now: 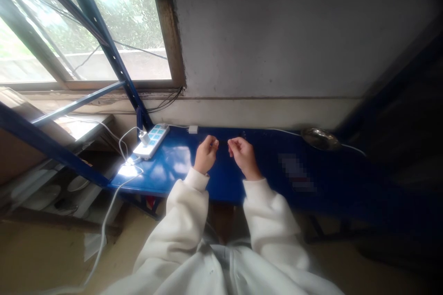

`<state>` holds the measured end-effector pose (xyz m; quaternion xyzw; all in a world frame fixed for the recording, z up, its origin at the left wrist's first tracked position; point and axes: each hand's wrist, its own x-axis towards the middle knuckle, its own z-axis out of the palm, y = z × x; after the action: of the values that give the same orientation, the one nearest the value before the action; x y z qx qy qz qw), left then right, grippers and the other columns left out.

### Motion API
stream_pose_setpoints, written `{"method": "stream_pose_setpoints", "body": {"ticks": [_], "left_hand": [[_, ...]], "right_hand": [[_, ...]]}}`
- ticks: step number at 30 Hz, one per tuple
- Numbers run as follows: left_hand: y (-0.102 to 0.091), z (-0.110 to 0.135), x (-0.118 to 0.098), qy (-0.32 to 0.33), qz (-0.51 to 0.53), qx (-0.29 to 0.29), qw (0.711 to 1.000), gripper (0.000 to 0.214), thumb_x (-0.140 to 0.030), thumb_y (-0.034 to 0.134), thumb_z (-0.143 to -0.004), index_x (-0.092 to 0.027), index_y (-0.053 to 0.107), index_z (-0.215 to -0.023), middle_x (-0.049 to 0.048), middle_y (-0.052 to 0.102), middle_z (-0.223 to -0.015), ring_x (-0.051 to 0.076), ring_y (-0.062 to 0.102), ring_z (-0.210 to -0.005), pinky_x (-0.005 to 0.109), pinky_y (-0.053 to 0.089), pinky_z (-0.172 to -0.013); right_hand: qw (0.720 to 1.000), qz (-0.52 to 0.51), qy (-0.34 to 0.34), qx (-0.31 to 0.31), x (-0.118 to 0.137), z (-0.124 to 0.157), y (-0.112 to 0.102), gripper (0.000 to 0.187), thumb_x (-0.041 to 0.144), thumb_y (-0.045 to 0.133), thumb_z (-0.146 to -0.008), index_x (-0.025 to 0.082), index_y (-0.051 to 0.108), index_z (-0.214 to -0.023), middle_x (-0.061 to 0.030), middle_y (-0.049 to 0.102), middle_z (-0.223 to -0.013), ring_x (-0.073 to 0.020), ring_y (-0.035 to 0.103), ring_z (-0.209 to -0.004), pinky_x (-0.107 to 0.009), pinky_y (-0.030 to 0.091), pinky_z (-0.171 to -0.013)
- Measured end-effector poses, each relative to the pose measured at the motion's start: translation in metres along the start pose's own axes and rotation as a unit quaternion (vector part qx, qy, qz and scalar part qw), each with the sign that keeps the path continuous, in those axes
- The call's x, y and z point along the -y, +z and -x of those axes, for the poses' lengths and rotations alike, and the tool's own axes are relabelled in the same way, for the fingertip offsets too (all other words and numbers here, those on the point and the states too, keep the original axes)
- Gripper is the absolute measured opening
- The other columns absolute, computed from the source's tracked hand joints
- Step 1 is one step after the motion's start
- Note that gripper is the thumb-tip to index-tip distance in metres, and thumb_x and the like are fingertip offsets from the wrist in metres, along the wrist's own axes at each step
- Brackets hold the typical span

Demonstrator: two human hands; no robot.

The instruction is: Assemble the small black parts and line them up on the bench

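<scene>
Over the middle of the blue tabletop (pixel 224 179) my left hand (pixel 206 154) and my right hand (pixel 242 154) face each other a short gap apart. Both are closed in a pinch, thumb against fingertips. Whatever they pinch, if anything, is too small or dark to make out. Nearest to my left hand, near the table's back edge, lies a small white adapter (pixel 193 129). Further left is a white power strip (pixel 152 143) with a plug (pixel 143 137) in it.
A shiny metal dish (pixel 320 139) sits at the back right, beside a white cable. A pixelated patch (pixel 297 173) covers something on the right. Blue metal frame bars (pixel 114 55) rise at the left before a window. A white cable (pixel 104 226) hangs off the left end.
</scene>
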<state>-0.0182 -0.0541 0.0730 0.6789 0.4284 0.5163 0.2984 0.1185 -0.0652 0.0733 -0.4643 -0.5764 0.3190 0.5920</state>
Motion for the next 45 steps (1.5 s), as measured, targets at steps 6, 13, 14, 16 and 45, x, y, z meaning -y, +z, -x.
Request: {"method": "stream_pose_setpoints", "body": {"ticks": [6,13,14,16,45], "left_hand": [[0.005,0.000,-0.001,-0.032,0.052,-0.021,0.998,0.039,-0.049,0.043,-0.084,-0.018,0.038,-0.060,-0.0050,0.041,-0.052,0.004,0.037,-0.040,0.018,0.031,-0.041],[0.008,-0.002,-0.007,-0.105,0.125,-0.040,0.986,0.048,-0.056,0.048,-0.078,-0.017,0.035,-0.053,-0.0065,0.036,-0.042,0.004,0.036,-0.031,0.018,0.025,-0.032],[0.007,-0.002,-0.007,-0.111,0.132,-0.042,0.984,0.048,-0.056,0.048,-0.077,-0.017,0.035,-0.052,-0.0066,0.035,-0.041,0.004,0.035,-0.030,0.017,0.024,-0.032],[0.007,-0.002,-0.005,-0.114,0.146,-0.039,0.982,0.049,-0.056,0.048,-0.077,-0.017,0.036,-0.051,-0.0065,0.035,-0.040,0.004,0.036,-0.030,0.017,0.025,-0.032],[0.011,0.001,-0.004,-0.129,0.254,-0.076,0.955,0.043,-0.046,0.068,-0.065,-0.012,0.059,-0.089,0.0022,0.062,-0.069,0.004,0.048,-0.040,0.017,0.033,-0.037]], "right_hand": [[1.000,0.005,0.002,-0.004,-0.001,0.001,0.000,0.037,0.053,0.052,-0.076,0.018,0.052,-0.067,0.0031,0.050,-0.053,-0.0085,0.046,-0.045,-0.022,0.039,-0.047],[1.000,-0.013,-0.004,0.005,0.002,0.001,0.001,0.034,0.050,0.053,-0.077,0.018,0.053,-0.068,0.0033,0.049,-0.053,-0.0085,0.046,-0.046,-0.022,0.040,-0.048],[1.000,-0.014,-0.004,0.007,0.003,0.001,0.001,0.034,0.050,0.053,-0.077,0.018,0.053,-0.069,0.0033,0.049,-0.053,-0.0086,0.046,-0.046,-0.022,0.040,-0.047],[1.000,-0.015,-0.005,0.007,0.003,0.001,0.000,0.034,0.051,0.053,-0.076,0.018,0.053,-0.069,0.0032,0.049,-0.054,-0.0087,0.046,-0.046,-0.022,0.040,-0.047],[0.999,-0.016,-0.001,-0.029,-0.002,0.000,-0.001,0.036,0.054,0.053,-0.075,0.018,0.053,-0.077,0.0024,0.052,-0.060,-0.0093,0.048,-0.051,-0.023,0.042,-0.052]]}}
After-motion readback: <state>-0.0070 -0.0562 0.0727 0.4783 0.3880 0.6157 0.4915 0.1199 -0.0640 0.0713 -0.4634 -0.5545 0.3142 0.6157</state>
